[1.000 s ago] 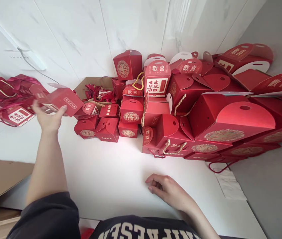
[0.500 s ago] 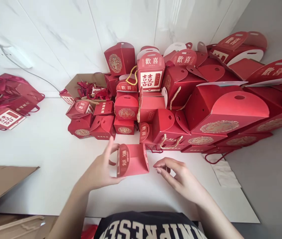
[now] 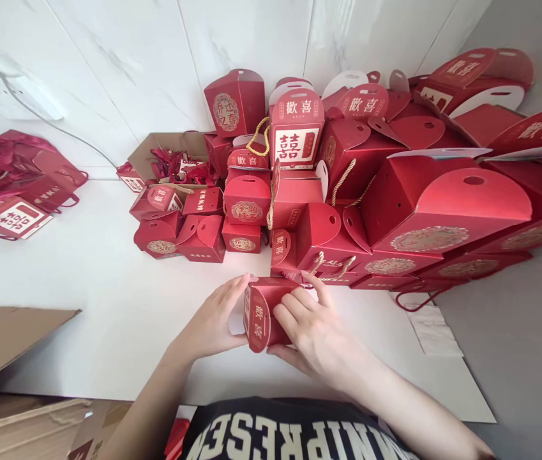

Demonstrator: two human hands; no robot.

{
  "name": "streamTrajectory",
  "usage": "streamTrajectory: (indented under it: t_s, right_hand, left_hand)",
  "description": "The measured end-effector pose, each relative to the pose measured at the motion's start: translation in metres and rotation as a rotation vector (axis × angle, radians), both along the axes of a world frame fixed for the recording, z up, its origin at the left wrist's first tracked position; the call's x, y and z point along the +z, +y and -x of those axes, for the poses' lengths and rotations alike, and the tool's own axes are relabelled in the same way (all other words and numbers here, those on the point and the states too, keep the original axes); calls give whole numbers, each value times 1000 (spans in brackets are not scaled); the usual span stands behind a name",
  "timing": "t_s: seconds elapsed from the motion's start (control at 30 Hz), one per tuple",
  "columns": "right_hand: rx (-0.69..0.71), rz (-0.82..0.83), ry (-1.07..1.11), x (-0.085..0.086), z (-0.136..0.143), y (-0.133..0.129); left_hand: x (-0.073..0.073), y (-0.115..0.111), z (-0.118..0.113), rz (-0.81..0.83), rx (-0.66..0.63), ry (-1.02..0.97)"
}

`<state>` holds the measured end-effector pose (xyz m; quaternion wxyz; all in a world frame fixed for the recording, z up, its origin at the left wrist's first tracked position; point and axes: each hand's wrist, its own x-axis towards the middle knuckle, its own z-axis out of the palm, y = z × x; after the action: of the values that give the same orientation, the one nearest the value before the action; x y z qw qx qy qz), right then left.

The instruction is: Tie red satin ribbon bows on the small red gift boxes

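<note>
Near the front of the white table, a small red gift box [image 3: 262,319] with Chinese lettering on its rounded flap is between my two hands. My left hand [image 3: 216,319] grips its left side, thumb low and fingers at the far edge. From the right, my right hand [image 3: 311,322] wraps over the box, with fingers curled on its top and the thumb along the near side. The flap lies folded over on the left part of the box. My right hand hides the box's right end.
Stacked red gift boxes [image 3: 332,236] fill the back and right of the table [image 3: 122,332]. An open carton [image 3: 143,150] holds dark red ribbons. More ribboned boxes [image 3: 26,185] stand at the far left. A cardboard flap [image 3: 7,338] juts in at the lower left.
My right hand has moved left from beside the box onto it. The box's top, which stood open, now has its left flap folded over. The box has shifted slightly right.
</note>
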<state>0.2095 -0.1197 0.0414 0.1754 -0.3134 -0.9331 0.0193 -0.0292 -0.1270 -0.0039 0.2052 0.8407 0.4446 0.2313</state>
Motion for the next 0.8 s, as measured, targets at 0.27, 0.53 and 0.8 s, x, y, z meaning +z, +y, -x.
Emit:
streamTrajectory:
  t_s: [0.27, 0.53, 0.8]
  right_hand:
    - [224, -267, -23, -9, -5, -16]
    - [73, 21, -97, 1, -19, -11]
    - [-127, -1, -9, -9, -7, 7]
  left_hand:
    - [-4, 2, -7, 219, 161, -60]
    - [-10, 6, -6, 286, 93, -111]
    - [-16, 4, -2, 381, 190, -170]
